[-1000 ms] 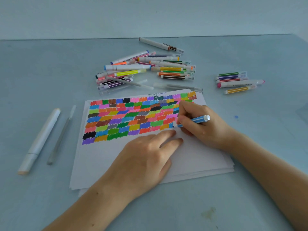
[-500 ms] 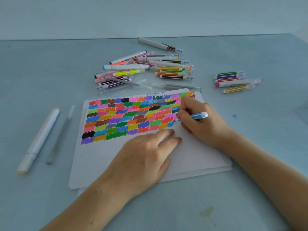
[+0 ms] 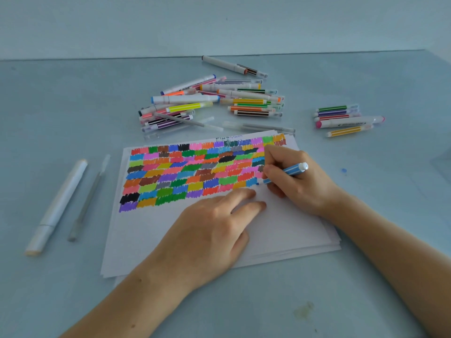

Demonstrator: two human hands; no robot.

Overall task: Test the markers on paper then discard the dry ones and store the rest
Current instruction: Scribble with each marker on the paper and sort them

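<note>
The pale blue smooth counter (image 3: pixel 73 98) has a faint sheen and a dull yellowish stain near its front edge. The stack of white matt paper sheets (image 3: pixel 151 237) carries flat, streaky ink patches. The heap of striped plastic markers (image 3: pixel 210 103) by the far edge looks glossy, with translucent caps. The long white plastic marker (image 3: pixel 57 207) near the left edge shines softly.

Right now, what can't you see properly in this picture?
- Head view: the blue marker tip, hidden by the right hand gripping it.
- The paper under the flat left hand.
- Lower markers in the big pile, covered by upper ones.
- Print on the pink-capped marker: too blurred.
</note>
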